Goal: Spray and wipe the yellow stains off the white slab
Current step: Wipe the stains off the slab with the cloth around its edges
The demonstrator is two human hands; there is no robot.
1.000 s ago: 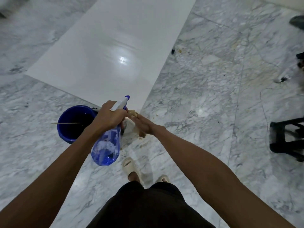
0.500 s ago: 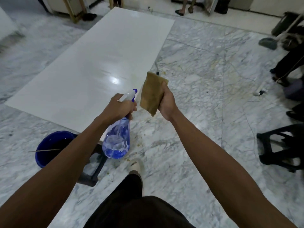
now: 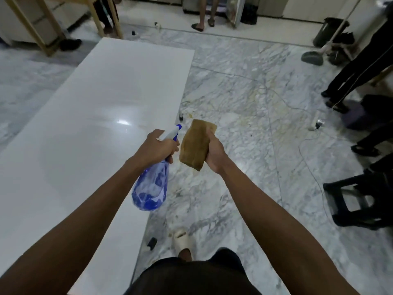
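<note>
The white slab [image 3: 89, 116] lies flat on the marble floor, filling the left half of the view, with a faint yellowish smear near its right edge beside a light glare. My left hand [image 3: 158, 149] grips the neck of a blue spray bottle [image 3: 152, 186], its white and blue nozzle pointing up and right, over the slab's right edge. My right hand [image 3: 214, 153] holds a folded brown cloth [image 3: 196, 142] upright, just right of the bottle, above the floor.
Yellowish stains mark the marble floor [image 3: 244, 107] right of the slab. A black stool [image 3: 361, 201] stands at the right, with a cable [image 3: 308, 150] trailing nearby. People's legs [image 3: 357, 67] stand at right and back. A small dark object [image 3: 152, 243] lies by my sandal [image 3: 181, 239].
I have walked forward along the slab's right side; the blue bucket has dropped out of view. My right hand raised the cloth upright beside the bottle.
</note>
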